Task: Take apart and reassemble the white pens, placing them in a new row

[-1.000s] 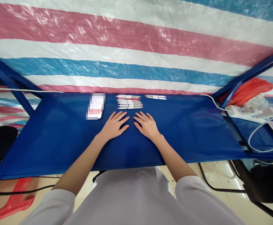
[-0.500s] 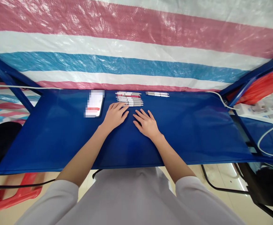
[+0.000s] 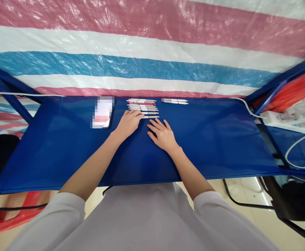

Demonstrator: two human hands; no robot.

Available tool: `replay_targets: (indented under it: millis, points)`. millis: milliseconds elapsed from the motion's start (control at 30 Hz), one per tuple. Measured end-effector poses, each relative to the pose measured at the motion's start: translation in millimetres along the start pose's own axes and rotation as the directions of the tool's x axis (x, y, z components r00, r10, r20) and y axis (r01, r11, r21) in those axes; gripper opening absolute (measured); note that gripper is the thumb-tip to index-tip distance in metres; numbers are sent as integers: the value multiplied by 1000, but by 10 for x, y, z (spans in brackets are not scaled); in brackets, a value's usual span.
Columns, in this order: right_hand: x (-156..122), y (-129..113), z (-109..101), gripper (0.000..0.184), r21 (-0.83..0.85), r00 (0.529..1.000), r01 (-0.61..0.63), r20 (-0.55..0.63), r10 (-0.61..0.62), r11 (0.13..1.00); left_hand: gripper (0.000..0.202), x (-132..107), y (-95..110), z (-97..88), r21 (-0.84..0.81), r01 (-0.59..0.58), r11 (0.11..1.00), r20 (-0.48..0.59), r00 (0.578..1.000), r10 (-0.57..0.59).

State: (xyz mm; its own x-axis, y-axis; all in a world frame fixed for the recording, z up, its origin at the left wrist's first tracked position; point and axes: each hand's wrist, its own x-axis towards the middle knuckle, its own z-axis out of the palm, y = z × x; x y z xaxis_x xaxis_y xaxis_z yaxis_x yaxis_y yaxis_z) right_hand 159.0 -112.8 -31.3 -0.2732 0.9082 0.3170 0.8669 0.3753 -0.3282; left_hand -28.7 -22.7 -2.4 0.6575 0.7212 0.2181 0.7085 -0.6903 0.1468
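Several white and grey pens (image 3: 145, 106), one with a red band, lie side by side at the back of the blue table (image 3: 63, 146). My left hand (image 3: 129, 122) reaches over the near pens, its fingertips touching them. My right hand (image 3: 162, 134) rests flat on the table just right of it, fingers spread, holding nothing. Two more pens (image 3: 174, 101) lie apart to the right of the row.
A blurred card or phone (image 3: 102, 112) lies left of the pens. A striped tarp (image 3: 152, 52) hangs behind the table. At the right, a white power strip (image 3: 285, 122) with cables and a red bag (image 3: 293, 92) sit on a neighbouring table.
My left hand has slid forward from the bare table onto the near pens. My right hand has moved forward slightly.
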Motion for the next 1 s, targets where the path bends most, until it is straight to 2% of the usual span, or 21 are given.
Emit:
replay_targets:
  millis: [200,300,400,467,533,600,700,767,833,900,1000]
  points:
    - [15,1,13,37,7,1000,-10,-3,10,1000,31,4,-33,4,-30,-51,998,22,998,51]
    - [24,4,3,36,30,1000,-25,-2,25,999,31,12,-14,12,-78,-40,996,29,999,42]
    - [49,18,-25,35,126,995,-89,-27,93,988,31,-16,25,-3,-171,6,985,-8,1000,-8]
    - [84,26,-53,33,256,981,-156,-68,179,954,31,-63,52,-29,-304,51,951,-60,996,-73]
    - [139,23,-82,30,426,950,-227,-103,296,876,29,-127,75,-61,-488,113,866,-97,978,-182]
    - [215,3,-102,28,617,906,-273,-94,413,738,29,-193,89,-91,-642,211,737,-39,951,-305]
    - [350,-49,-100,31,867,854,-252,-10,520,431,36,-267,94,-124,-798,320,510,136,921,-366]
    - [434,-82,-81,34,943,824,-210,29,566,257,39,-291,94,-138,-833,354,425,206,912,-355]
    - [504,-104,-59,33,973,809,-172,52,585,152,39,-292,97,-142,-841,361,404,231,914,-335]
    - [561,-116,-39,30,985,798,-149,66,599,90,38,-272,105,-128,-836,342,429,209,922,-326]
    - [641,-122,-5,29,991,745,-124,59,664,51,34,-206,125,-62,-778,223,587,31,947,-319]
